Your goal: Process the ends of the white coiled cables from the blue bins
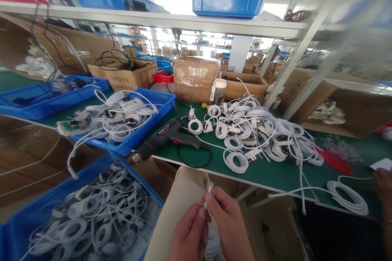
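In front of my lap, my left hand [190, 230] is closed, its thumb and fingertips pinching a white cable [205, 203]. Just above it, my right hand [227, 219] grips the same cable close to its end, where a small pale tip [210, 187] sticks up past the fingers. What kind of tip it is, I cannot make out. Part of a white cable coil [212, 242] hangs below and between my hands. Nearest on the bench, a black heat gun [167, 136] lies with its nozzle over the front edge.
Coiled white cables [235, 163] are heaped on the green bench [214, 155]. A blue bin [167, 104] with more cables overhangs its edge at left; another blue bin [147, 185] stands lower. A coil [349, 197] lies right, near another person's hand [384, 187]. A shelf [159, 21] crosses above.
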Demonstrator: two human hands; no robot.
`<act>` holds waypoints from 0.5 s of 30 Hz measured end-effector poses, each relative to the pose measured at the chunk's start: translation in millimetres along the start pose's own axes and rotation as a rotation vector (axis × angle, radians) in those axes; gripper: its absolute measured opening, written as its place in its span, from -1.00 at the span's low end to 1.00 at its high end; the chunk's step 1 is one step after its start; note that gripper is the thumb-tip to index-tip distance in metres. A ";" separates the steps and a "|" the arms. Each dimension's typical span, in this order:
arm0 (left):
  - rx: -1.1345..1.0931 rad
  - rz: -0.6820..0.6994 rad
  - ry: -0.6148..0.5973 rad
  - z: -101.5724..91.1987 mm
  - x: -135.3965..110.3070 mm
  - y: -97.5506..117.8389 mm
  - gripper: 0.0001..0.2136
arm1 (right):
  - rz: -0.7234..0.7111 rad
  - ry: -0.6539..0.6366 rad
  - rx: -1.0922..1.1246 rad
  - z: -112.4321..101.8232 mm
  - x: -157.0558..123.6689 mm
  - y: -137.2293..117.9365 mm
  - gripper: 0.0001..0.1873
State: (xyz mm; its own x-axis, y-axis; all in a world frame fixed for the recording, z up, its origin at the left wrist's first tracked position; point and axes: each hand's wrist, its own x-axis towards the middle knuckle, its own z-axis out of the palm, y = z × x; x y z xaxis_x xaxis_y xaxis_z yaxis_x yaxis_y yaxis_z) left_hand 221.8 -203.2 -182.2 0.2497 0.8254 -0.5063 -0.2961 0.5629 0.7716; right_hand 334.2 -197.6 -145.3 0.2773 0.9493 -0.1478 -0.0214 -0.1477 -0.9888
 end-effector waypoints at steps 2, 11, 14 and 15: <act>-0.005 0.000 -0.019 -0.8 0.7 -0.9 -0.40 | 0.010 0.019 -0.021 -0.7 0.8 -2.8 -0.63; 0.147 0.104 -0.159 -7.7 4.5 -14.4 -0.45 | 0.048 0.089 0.142 -1.6 -1.7 9.8 -0.63; 0.349 0.114 -0.171 -18.5 15.2 -21.0 -0.52 | 0.089 0.068 0.055 -4.1 6.1 20.0 -0.64; 0.487 0.141 -0.185 -23.0 19.3 -22.9 -0.58 | 0.107 0.044 0.003 -6.5 9.2 24.4 -0.64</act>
State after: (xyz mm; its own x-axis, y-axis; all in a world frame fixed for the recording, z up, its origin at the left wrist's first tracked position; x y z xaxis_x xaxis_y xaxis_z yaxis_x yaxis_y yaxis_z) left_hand 212.2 -199.2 -218.5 0.4096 0.8454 -0.3429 0.1128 0.3261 0.9386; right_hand 342.5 -194.3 -170.7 0.3155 0.9150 -0.2515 -0.0556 -0.2468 -0.9675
